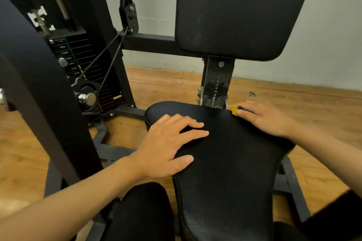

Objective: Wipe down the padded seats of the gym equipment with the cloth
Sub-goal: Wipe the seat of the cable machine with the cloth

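Wooden floor (166, 84) lies beyond the left hand (166, 143), a weight stack (78, 58) farther left. A pale wall (323, 45) rises beyond the right hand (268, 118).

weight stack (78, 58) at left | pulley (127, 13) above it, cable (112, 60) running down | wooden floor (166, 88) | pale wall (333, 45) behind

Soft, even indoor light. Faint shadow beneath your left hand (166, 143); dull sheen on the seat (231, 172) beside it. Slight blur throughout; frame edges bow outward.
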The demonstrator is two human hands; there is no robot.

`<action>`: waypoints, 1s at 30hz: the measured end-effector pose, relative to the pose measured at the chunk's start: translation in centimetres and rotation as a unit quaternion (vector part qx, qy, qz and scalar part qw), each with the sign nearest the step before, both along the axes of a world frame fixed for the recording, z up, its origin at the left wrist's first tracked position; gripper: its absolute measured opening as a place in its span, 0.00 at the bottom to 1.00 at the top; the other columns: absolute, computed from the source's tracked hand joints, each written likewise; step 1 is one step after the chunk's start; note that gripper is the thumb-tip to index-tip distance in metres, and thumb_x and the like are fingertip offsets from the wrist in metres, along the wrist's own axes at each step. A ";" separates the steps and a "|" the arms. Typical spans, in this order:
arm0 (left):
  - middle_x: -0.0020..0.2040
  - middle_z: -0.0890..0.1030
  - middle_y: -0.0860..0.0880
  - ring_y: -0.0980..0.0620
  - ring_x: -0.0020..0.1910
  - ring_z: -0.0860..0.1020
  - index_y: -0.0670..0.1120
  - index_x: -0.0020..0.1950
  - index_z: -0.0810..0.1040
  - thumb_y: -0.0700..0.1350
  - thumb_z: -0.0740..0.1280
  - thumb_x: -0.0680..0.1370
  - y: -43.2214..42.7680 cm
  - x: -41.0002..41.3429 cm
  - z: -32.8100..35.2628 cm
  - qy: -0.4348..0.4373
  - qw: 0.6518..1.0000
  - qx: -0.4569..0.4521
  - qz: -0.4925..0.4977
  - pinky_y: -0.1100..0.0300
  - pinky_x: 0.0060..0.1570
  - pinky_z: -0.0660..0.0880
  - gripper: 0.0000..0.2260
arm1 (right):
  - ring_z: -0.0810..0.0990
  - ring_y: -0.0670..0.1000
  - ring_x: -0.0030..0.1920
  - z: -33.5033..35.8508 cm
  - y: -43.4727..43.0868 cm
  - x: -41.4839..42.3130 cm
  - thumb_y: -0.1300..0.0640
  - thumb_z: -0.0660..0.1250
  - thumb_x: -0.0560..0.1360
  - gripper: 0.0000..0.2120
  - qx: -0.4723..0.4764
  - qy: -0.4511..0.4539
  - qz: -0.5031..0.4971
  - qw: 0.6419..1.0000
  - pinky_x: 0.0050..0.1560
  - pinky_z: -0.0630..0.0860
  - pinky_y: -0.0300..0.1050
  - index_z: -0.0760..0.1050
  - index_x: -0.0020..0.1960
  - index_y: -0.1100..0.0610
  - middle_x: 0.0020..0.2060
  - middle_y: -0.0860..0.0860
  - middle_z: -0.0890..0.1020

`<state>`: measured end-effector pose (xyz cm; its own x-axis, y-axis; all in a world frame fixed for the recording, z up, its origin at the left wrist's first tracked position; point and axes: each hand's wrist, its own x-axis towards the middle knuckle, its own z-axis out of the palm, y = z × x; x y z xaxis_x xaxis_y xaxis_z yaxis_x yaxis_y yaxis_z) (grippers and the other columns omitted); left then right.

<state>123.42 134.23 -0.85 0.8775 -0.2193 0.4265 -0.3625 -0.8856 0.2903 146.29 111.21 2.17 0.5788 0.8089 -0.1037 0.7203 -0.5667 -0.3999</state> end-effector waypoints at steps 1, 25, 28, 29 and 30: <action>0.70 0.75 0.52 0.51 0.67 0.74 0.52 0.72 0.77 0.68 0.43 0.81 -0.1 0.0 0.0 -0.003 1.000 -0.003 0.002 0.46 0.54 0.70 0.34 | 0.76 0.44 0.53 0.1 0.4 0.3 0.44 0.55 0.83 0.15 -0.015 0.002 -0.015 1.000 0.52 0.68 0.40 0.78 0.59 0.46 0.53 0.42 0.80; 0.71 0.74 0.55 0.52 0.68 0.73 0.54 0.72 0.76 0.64 0.47 0.81 -0.1 -0.2 0.1 0.020 1.000 0.010 0.008 0.46 0.54 0.70 0.29 | 0.69 0.36 0.68 -1.3 -6.3 -8.3 0.46 0.58 0.82 0.17 0.226 -0.036 -0.066 0.971 0.72 0.63 0.43 0.76 0.67 0.48 0.65 0.39 0.76; 0.72 0.74 0.55 0.52 0.68 0.73 0.53 0.72 0.76 0.63 0.48 0.80 -0.1 -0.2 0.4 0.024 1.000 0.018 0.001 0.47 0.55 0.70 0.29 | 0.64 0.38 0.74 -0.2 -6.1 -15.7 0.42 0.53 0.82 0.21 0.223 -0.037 0.011 0.974 0.74 0.57 0.37 0.73 0.71 0.45 0.70 0.38 0.72; 0.72 0.74 0.54 0.52 0.69 0.73 0.53 0.72 0.76 0.61 0.51 0.78 -0.1 -0.2 0.4 0.023 1.000 0.020 0.000 0.47 0.55 0.70 0.28 | 0.62 0.38 0.75 0.0 -6.1 -17.1 0.42 0.53 0.82 0.21 0.219 -0.035 0.032 0.975 0.75 0.54 0.36 0.70 0.73 0.43 0.72 0.36 0.70; 0.72 0.74 0.54 0.51 0.68 0.73 0.53 0.72 0.77 0.58 0.53 0.76 -0.1 -0.2 0.5 0.022 1.000 0.020 0.000 0.47 0.55 0.70 0.28 | 0.60 0.38 0.75 0.2 -6.2 -17.3 0.42 0.52 0.82 0.21 0.213 -0.031 0.048 0.975 0.75 0.53 0.35 0.69 0.74 0.41 0.73 0.35 0.68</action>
<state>123.24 134.13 -0.40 0.8949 -0.2353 0.3792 -0.3501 -0.8970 0.2697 128.97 104.96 2.35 0.4928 0.8213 0.2875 0.7924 -0.2871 -0.5382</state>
